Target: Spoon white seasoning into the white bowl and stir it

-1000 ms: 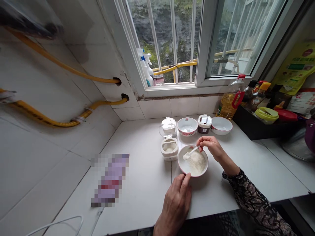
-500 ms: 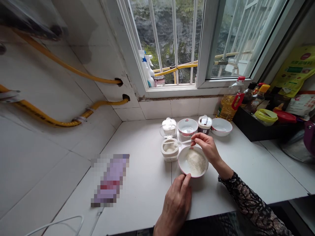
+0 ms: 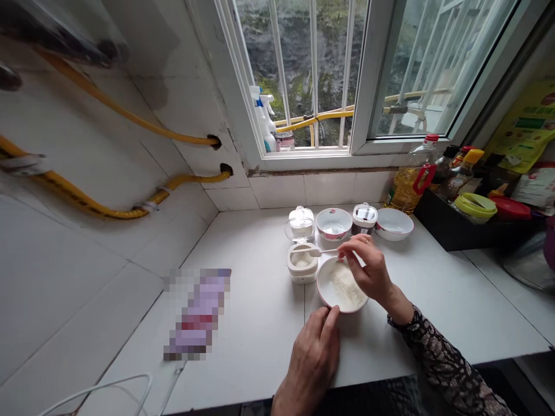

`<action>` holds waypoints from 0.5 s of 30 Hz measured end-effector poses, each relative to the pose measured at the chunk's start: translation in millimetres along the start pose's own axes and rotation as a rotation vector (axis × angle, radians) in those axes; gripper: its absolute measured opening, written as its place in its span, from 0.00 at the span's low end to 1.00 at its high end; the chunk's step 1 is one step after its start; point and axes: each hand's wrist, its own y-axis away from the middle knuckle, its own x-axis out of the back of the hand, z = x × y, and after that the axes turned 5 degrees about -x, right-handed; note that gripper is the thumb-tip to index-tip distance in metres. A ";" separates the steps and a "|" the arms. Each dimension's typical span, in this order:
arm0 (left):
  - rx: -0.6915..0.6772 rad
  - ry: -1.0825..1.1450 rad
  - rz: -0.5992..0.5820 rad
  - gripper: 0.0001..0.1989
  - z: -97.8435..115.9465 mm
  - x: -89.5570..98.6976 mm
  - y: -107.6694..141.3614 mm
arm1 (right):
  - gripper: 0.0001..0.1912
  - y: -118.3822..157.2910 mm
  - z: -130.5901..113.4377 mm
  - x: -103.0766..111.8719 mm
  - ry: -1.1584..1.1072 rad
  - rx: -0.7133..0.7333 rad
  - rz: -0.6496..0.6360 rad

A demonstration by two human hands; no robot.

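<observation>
My right hand point(image 3: 366, 268) pinches the handle of a small white spoon point(image 3: 316, 252). The spoon's head is over the near rim area of an open white seasoning jar point(image 3: 302, 276), which holds a white grainy substance. Whether anything lies on the spoon I cannot tell. Below that hand stands a white bowl point(image 3: 324, 292) with a heap of off-white powder point(image 3: 347, 288) in it. With bent fingers, my left hand point(image 3: 312, 346) grips the bowl's near rim. The jar's clear lid point(image 3: 299, 228) is flipped back on its far side.
Behind stand another white jar point(image 3: 301, 215), a flowered bowl point(image 3: 333, 224), a dark-based jar point(image 3: 364, 217) and a white bowl point(image 3: 393, 224). An oil bottle point(image 3: 410, 185) and a black condiment box point(image 3: 446, 222) are at right. A blurred purple object point(image 3: 202, 315) with a cable lies left.
The spoon has turned over at the jar, and the white heap seen on it before no longer shows. My right wrist has rolled; my left hand stays at the bowl.
</observation>
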 end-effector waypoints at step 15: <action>0.027 -0.014 -0.025 0.20 1.4 -1.3 4.8 | 0.11 16.9 16.9 -2.4 0.045 -0.046 -0.434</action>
